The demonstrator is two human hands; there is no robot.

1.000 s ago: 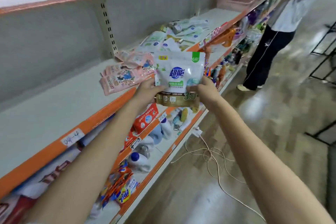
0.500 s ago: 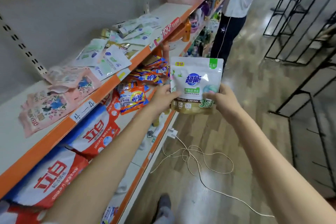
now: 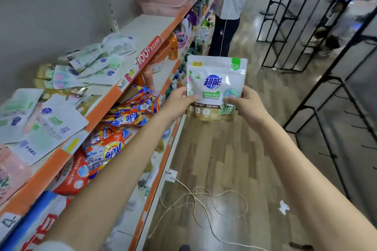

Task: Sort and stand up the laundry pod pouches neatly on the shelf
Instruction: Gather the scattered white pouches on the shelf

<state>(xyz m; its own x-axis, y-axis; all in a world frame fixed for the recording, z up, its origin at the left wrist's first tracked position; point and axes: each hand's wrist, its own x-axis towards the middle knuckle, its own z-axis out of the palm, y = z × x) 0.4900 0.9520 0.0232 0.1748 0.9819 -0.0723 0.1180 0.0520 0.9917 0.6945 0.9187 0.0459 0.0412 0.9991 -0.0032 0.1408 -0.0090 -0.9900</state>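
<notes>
Both hands, left hand (image 3: pixel 177 101) and right hand (image 3: pixel 243 104), pinch one upright pouch (image 3: pixel 215 85) by its lower edges, out over the aisle right of the shelf (image 3: pixel 106 100); next, probably, carrying it leftward to stand among the flat-lying pouches (image 3: pixel 89 67).

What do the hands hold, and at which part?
One white pod pouch, upright: left hand grips its lower left edge, right hand its lower right edge.

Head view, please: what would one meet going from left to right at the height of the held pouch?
Flat pouches → Tide bags → left hand → held pouch → right hand → black rack.
</notes>
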